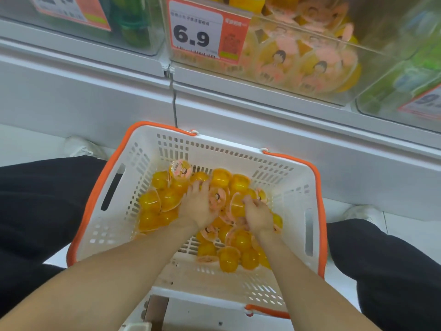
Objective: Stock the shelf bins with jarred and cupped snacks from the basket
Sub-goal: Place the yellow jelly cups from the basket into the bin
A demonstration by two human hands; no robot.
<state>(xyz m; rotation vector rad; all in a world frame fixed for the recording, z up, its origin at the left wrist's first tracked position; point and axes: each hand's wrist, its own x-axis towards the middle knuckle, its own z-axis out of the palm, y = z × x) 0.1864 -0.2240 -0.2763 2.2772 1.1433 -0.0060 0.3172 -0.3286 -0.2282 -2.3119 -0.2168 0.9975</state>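
Down in the white basket with orange trim (pixel 281 177), both hands are buried in a heap of yellow jelly cups (pixel 152 206), so a lot of the grip detail is honestly hard to read. The left hand (pixel 199 206) lies palm-down on the pile, fingers spread and fairly straight, tips touching the cups at the far side; a pink-lidded cup (pixel 217 199) peeks out just beside its thumb, but I can't tell if it's actually holding that one or only resting against it. The right hand (pixel 257 215) is clenched more, fingers curled round the rim of a tipped cup (pixel 236 206), though its fingertips are mostly hidden behind that cup.

Everything's a bit motion-blurred. The basket sits between the person's knees in black trousers (pixel 43 211), its near edge partly covered by the forearms.

Up top, the clear shelf bin (pixel 298 89) already has the same cups in it, lids with a cartoon face showing through the front wall. Its price tag (pixel 198 32) reads 6.9; the small print is unreadable. Neighbouring bins with green stuff are cut off by the frame and too blurry to identify.
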